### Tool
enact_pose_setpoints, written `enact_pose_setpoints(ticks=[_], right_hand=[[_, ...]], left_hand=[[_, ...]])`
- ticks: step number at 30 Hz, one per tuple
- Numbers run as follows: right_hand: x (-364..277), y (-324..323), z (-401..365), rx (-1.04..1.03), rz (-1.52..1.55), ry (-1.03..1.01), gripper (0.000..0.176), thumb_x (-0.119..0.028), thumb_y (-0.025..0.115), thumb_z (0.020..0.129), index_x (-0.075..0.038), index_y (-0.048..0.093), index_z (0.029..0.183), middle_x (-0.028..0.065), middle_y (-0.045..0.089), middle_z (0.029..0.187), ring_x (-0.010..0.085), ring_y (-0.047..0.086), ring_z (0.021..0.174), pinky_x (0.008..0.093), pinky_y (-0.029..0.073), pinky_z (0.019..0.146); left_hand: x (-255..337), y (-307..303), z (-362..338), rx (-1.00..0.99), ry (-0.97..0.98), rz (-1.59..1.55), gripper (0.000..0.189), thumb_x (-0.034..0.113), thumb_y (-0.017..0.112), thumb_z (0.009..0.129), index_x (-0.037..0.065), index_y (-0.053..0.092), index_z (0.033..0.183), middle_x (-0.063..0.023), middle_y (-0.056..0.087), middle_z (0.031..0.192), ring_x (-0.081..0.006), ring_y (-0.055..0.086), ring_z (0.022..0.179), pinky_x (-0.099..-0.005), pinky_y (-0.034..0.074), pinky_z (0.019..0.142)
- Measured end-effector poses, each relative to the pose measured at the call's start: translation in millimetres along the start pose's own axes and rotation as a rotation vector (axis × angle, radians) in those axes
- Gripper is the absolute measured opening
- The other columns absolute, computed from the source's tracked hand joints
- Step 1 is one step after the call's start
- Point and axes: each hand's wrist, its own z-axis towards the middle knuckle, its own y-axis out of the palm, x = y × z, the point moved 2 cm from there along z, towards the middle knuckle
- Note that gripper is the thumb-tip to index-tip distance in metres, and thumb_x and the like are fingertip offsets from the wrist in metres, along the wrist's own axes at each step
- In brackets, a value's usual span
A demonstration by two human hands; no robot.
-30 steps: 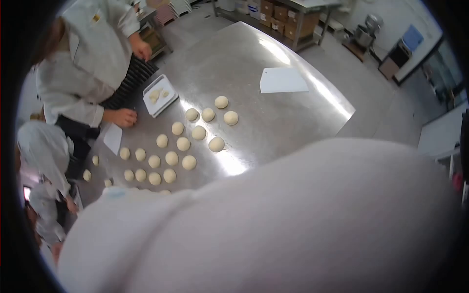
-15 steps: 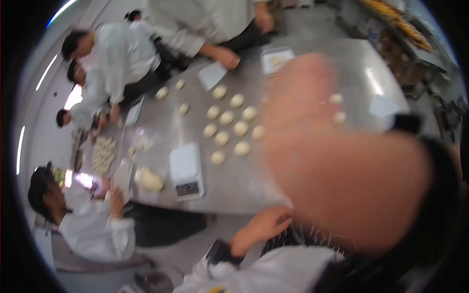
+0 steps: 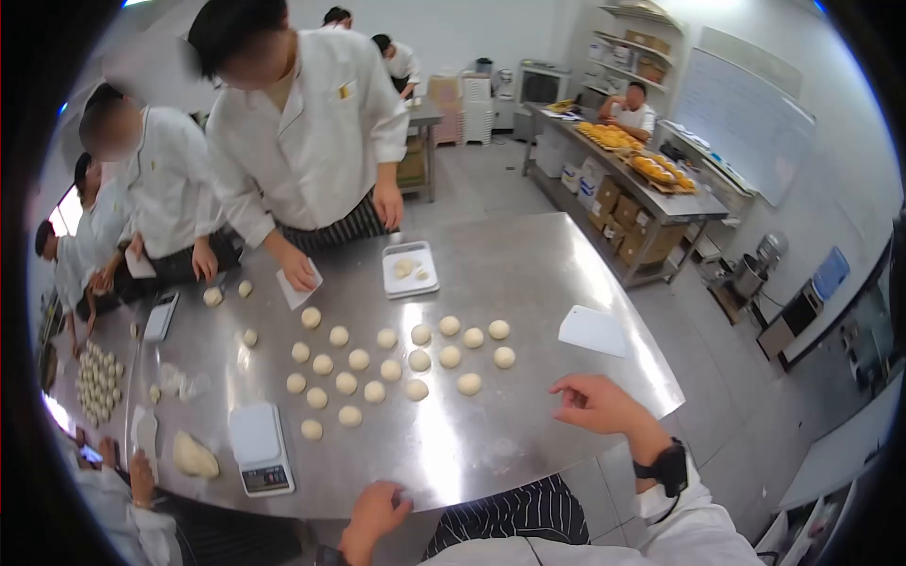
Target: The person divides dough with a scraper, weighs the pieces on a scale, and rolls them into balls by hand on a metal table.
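My right hand hovers over the right part of the steel table, fingers loosely bent and apart, holding nothing. A dark band circles that wrist. Nearest to it lies a white plastic dough scraper. My left hand is at the table's front edge, fingers slightly curled and apart, with nothing visible in it. Several round dough balls sit in loose rows across the middle. Left of them stands a white digital scale.
A co-worker's hand rests on a white scraper opposite. Beside it is another scale with dough pieces. To the left lie a dough lump and a pile of small dough pieces. Several people stand around the table's left side.
My right arm, which was raised close to the camera, has dropped to just above the table's right side. My head view has swung round and levelled; more dough balls show.
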Motion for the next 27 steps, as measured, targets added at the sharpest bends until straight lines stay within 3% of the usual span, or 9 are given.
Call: enact_pose_setpoints(ticks=[2, 4, 6, 8, 11, 18, 20, 22, 27], right_hand=[[62, 38, 8, 0.036, -0.079, 0.210, 0.045, -0.031, 0.074, 0.081, -0.004, 0.063, 0.115, 0.0106, 0.066, 0.092, 0.0248, 0.063, 0.080, 0.0366, 0.051, 0.074], [106, 70, 3, 0.016, -0.523, 0.419, 0.054, -0.038, 0.075, 0.078, -0.004, 0.062, 0.118, 0.0172, 0.064, 0.110, 0.0322, 0.061, 0.102, 0.0428, 0.049, 0.089], [122, 80, -7, -0.020, -0.555, 0.515, 0.064, -0.044, 0.076, 0.074, -0.004, 0.061, 0.121, 0.0210, 0.059, 0.123, 0.0382, 0.052, 0.120, 0.0476, 0.042, 0.101], [135, 87, -8, -0.007, -0.551, 0.556, 0.064, -0.044, 0.077, 0.073, -0.004, 0.061, 0.120, 0.0214, 0.059, 0.122, 0.0386, 0.051, 0.120, 0.0478, 0.042, 0.101], [162, 107, -16, -0.011, -0.499, 0.662, 0.064, -0.045, 0.079, 0.071, -0.004, 0.062, 0.119, 0.0218, 0.061, 0.120, 0.0387, 0.051, 0.120, 0.0484, 0.042, 0.100], [163, 116, -8, 0.003, -0.535, 0.669, 0.060, -0.044, 0.079, 0.070, -0.004, 0.065, 0.113, 0.0196, 0.065, 0.115, 0.0360, 0.057, 0.114, 0.0470, 0.047, 0.095], [183, 120, -7, -0.036, -0.453, 0.613, 0.060, -0.044, 0.079, 0.069, -0.004, 0.066, 0.111, 0.0195, 0.066, 0.113, 0.0346, 0.061, 0.109, 0.0452, 0.049, 0.092], [190, 116, -8, 0.032, -0.345, 0.624, 0.058, -0.046, 0.080, 0.067, -0.005, 0.069, 0.106, 0.0190, 0.068, 0.109, 0.0350, 0.064, 0.102, 0.0438, 0.050, 0.089], [178, 96, -5, 0.049, -0.498, 0.592, 0.053, -0.046, 0.079, 0.066, -0.005, 0.072, 0.098, 0.0182, 0.069, 0.101, 0.0366, 0.065, 0.096, 0.0425, 0.053, 0.084]], left_hand=[[-10, -1, 5, -0.017, -0.098, 0.288, 0.044, 0.031, 0.075, 0.075, 0.003, 0.065, 0.108, -0.0180, 0.060, 0.100, -0.0335, 0.058, 0.098, -0.0385, 0.049, 0.084], [-6, -6, 5, 0.009, -0.153, 0.367, 0.042, 0.029, 0.073, 0.075, 0.005, 0.063, 0.109, -0.0203, 0.057, 0.106, -0.0369, 0.055, 0.104, -0.0425, 0.050, 0.084], [9, -22, 5, 0.052, -0.214, 0.444, 0.041, 0.027, 0.070, 0.076, 0.007, 0.061, 0.110, -0.0225, 0.054, 0.112, -0.0402, 0.052, 0.109, -0.0466, 0.050, 0.085], [29, -34, 5, 0.022, -0.329, 0.361, 0.051, 0.025, 0.076, 0.069, -0.003, 0.058, 0.108, -0.0295, 0.055, 0.118, -0.0456, 0.052, 0.108, -0.0509, 0.044, 0.094], [3, -27, 5, -0.010, -0.321, 0.354, 0.068, 0.034, 0.081, 0.065, -0.002, 0.054, 0.117, -0.0341, 0.049, 0.124, -0.0484, 0.050, 0.111, -0.0504, 0.043, 0.097], [0, -21, 12, -0.058, -0.340, 0.386, 0.069, 0.036, 0.081, 0.065, -0.002, 0.055, 0.116, -0.0319, 0.053, 0.121, -0.0473, 0.052, 0.109, -0.0506, 0.044, 0.095], [-17, -10, 14, -0.105, -0.236, 0.462, 0.068, 0.037, 0.082, 0.064, -0.003, 0.056, 0.113, -0.0293, 0.059, 0.114, -0.0456, 0.055, 0.107, -0.0506, 0.045, 0.093], [-36, 8, 5, 0.104, -0.095, 0.546, 0.055, 0.030, 0.078, 0.067, -0.003, 0.059, 0.107, -0.0285, 0.062, 0.108, -0.0453, 0.057, 0.103, -0.0511, 0.047, 0.089], [-67, 31, 11, 0.266, -0.248, 0.303, 0.033, 0.010, 0.068, 0.068, -0.003, 0.063, 0.098, -0.0304, 0.063, 0.099, -0.0466, 0.059, 0.096, -0.0515, 0.049, 0.085]])
